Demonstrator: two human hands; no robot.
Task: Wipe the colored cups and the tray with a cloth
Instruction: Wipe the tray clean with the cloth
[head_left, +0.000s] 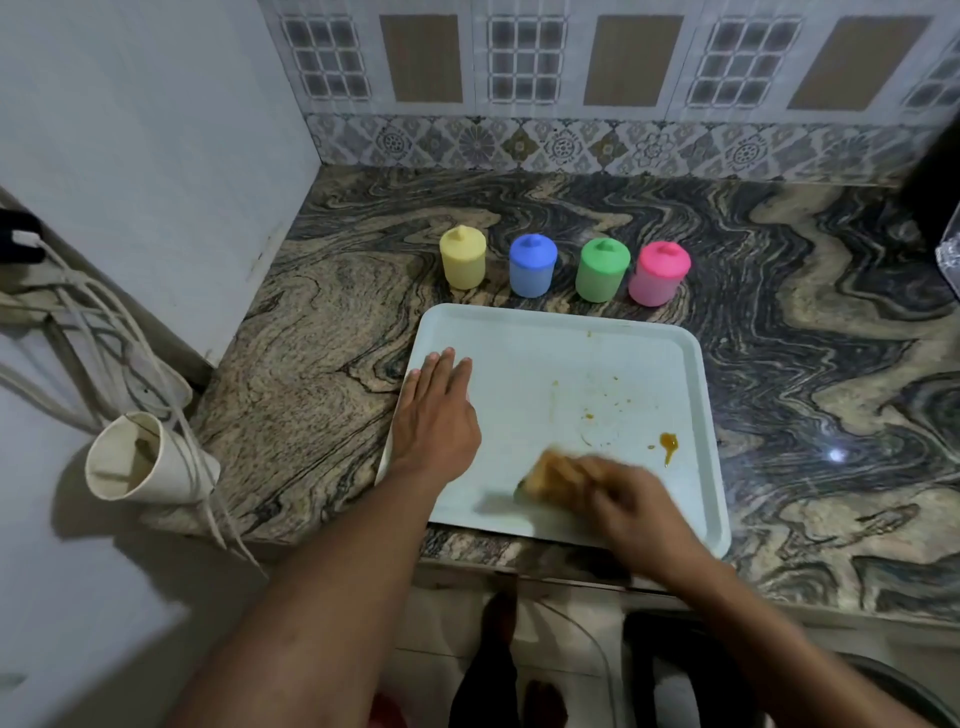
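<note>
A pale rectangular tray lies on the marbled counter, marked with brown stains and a wet brown blot near its right side. Behind it stand a yellow cup, a blue cup, a green cup and a pink cup, all lidded and in a row. My left hand lies flat on the tray's left part, fingers straight. My right hand, blurred by motion, grips an orange-brown cloth pressed on the tray's front middle.
The counter's front edge runs just under the tray. A white wall closes the left side, with cables and a cone-shaped paper holder hanging there. A dark object and something transparent sit at the far right edge. Tiled backsplash behind.
</note>
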